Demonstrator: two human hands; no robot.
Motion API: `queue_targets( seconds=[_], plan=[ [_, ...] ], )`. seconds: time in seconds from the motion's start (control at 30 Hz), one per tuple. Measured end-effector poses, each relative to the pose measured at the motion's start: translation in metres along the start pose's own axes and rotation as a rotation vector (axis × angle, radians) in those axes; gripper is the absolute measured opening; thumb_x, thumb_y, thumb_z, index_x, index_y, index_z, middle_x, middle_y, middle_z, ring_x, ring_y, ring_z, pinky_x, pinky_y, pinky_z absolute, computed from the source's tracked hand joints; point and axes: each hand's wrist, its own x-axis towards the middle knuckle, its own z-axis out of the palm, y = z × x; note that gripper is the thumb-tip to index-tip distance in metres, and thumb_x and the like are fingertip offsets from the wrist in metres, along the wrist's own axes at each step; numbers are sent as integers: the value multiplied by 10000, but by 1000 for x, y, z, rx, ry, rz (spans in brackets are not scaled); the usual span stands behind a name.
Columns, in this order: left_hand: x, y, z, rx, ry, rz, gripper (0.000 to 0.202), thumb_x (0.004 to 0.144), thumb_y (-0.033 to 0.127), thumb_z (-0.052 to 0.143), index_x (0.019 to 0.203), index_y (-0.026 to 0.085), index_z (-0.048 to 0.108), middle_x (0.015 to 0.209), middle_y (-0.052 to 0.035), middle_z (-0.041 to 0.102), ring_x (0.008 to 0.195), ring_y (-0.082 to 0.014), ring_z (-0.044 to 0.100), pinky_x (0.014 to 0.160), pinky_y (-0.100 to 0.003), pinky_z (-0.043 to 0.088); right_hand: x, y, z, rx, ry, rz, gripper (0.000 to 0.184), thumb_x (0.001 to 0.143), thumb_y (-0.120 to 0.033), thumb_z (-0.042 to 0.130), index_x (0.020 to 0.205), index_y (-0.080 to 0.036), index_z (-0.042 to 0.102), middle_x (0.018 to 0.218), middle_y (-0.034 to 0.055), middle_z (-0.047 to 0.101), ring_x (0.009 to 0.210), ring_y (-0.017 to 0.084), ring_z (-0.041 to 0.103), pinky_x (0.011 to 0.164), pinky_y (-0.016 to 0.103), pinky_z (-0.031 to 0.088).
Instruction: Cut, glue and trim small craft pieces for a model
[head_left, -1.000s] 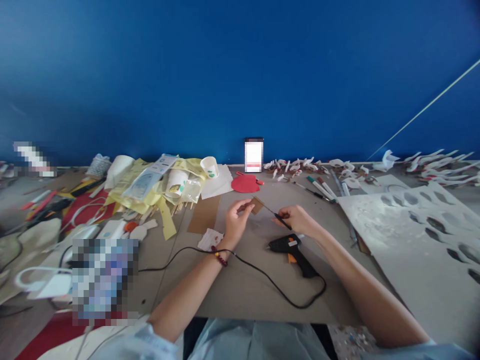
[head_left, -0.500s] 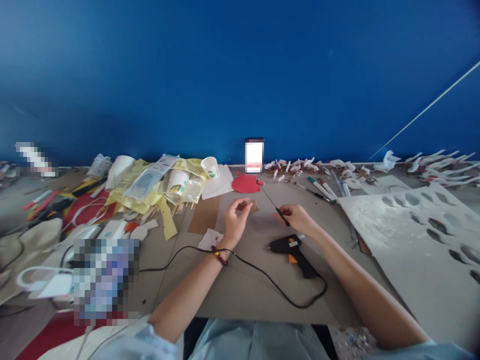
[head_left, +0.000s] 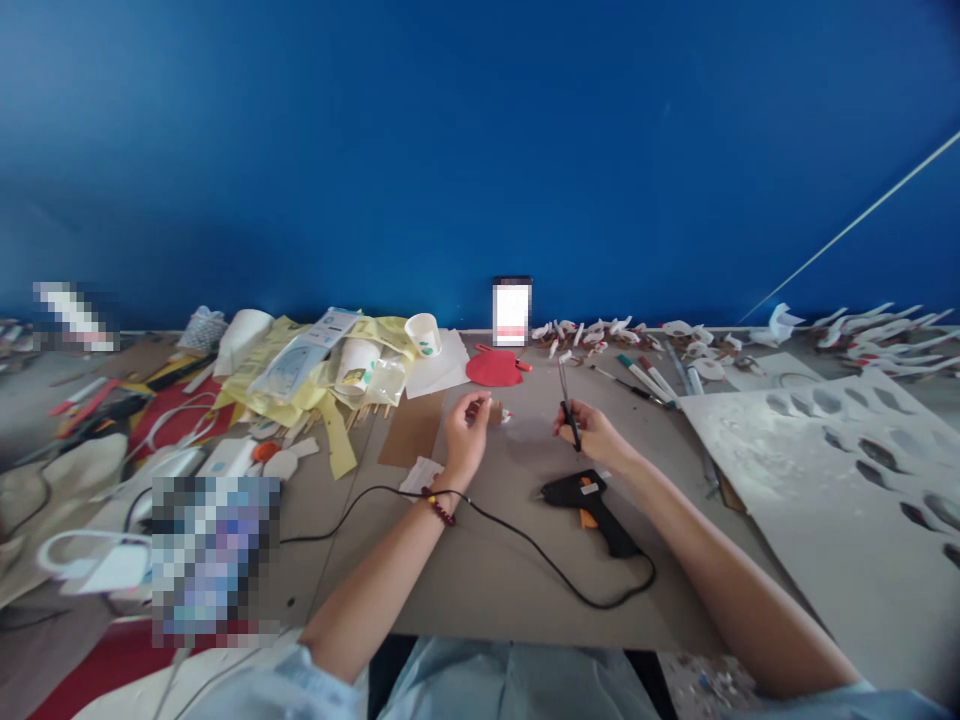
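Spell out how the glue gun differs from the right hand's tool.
The glue gun lies on the table; the tool is held in the right hand. The gun is bulky; the tool is slim, with a thin metal end. The gun trails a cord; the tool shows none. Both have black handles.

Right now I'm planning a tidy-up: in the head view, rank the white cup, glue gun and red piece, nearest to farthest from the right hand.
From the right hand:
1. Glue gun: on its near side.
2. Red piece: beyond it, to the left.
3. White cup: farther left and farther back.
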Motion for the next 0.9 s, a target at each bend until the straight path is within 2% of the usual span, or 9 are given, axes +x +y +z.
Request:
queue_targets(
  seconds=[0.1, 0.23, 0.37, 0.47, 0.53, 0.63, 0.73, 0.83, 0.9],
  plan=[
    [-1, 2, 1, 31, -16, 8, 175, 820, 322, 578, 877, 189, 676, 817, -34, 682, 697, -146, 591, 663, -257, 455, 0, 1, 1, 10, -34, 13, 287, 572, -342, 593, 790, -204, 466, 666, -20, 570, 429, 63, 400, 358, 192, 282],
    [-5, 6, 1, 102, -117, 92, 142, 824, 236, 549, 874, 199, 678, 783, -23, 669, 652, -140, 573, 620, -253, 445, 1, -3, 1, 35, -92, 6, 310, 584, -353, 610, 803, -213, 441, 695, -26, 586, 382, 47, 380, 318, 189, 293],
    [-10, 7, 4, 252, -241, 284, 133, 826, 201, 560, 876, 203, 683, 816, -43, 692, 744, -178, 612, 747, -321, 465, 9, -7, 1, -14, -77, -30, 289, 598, -337, 611, 784, -216, 427, 665, -33, 576, 366, 58, 401, 319, 202, 321],
    [-12, 5, 6, 353, -321, 339, 152, 811, 146, 567, 897, 198, 681, 872, -59, 709, 837, -209, 634, 811, -366, 454, 23, -9, -1, -100, -26, -77, 244, 612, -323, 590, 762, -217, 430, 595, -48, 527, 364, 80, 420, 335, 213, 319],
    [-12, 5, 7, 386, -344, 338, 169, 800, 121, 571, 911, 194, 676, 902, -59, 709, 875, -212, 633, 828, -369, 448, 35, -10, -4, -219, 22, -137, 187, 642, -317, 567, 738, -212, 446, 576, -40, 522, 387, 93, 439, 369, 221, 327],
    [-12, 6, 7, 415, -354, 339, 162, 800, 123, 574, 916, 191, 664, 932, -57, 696, 919, -209, 617, 852, -360, 437, 56, -13, -13, -510, 134, -245, 110, 695, -290, 540, 708, -197, 482, 589, -6, 561, 465, 120, 497, 450, 230, 352],
    [-11, 8, 6, 426, -351, 356, 135, 804, 132, 573, 897, 189, 652, 941, -58, 678, 930, -209, 603, 846, -351, 431, 81, -18, -20, -825, 226, -310, 105, 734, -245, 550, 816, -180, 559, 726, 46, 652, 624, 167, 586, 532, 233, 374],
    [-11, 9, 5, 404, -314, 383, 137, 808, 114, 552, 880, 186, 644, 911, -54, 668, 908, -205, 596, 829, -348, 426, 107, -24, -20, -980, 194, -341, 255, 729, -196, 594, 985, -194, 594, 841, 61, 693, 736, 192, 618, 580, 230, 379],
    [-12, 10, 5, 367, -262, 405, 134, 816, 118, 539, 865, 188, 642, 885, -46, 669, 886, -198, 596, 827, -349, 420, 123, -27, -16, -1000, 147, -358, 304, 719, -180, 624, 1021, -209, 603, 885, 59, 701, 774, 198, 623, 598, 231, 384]
  ],
)
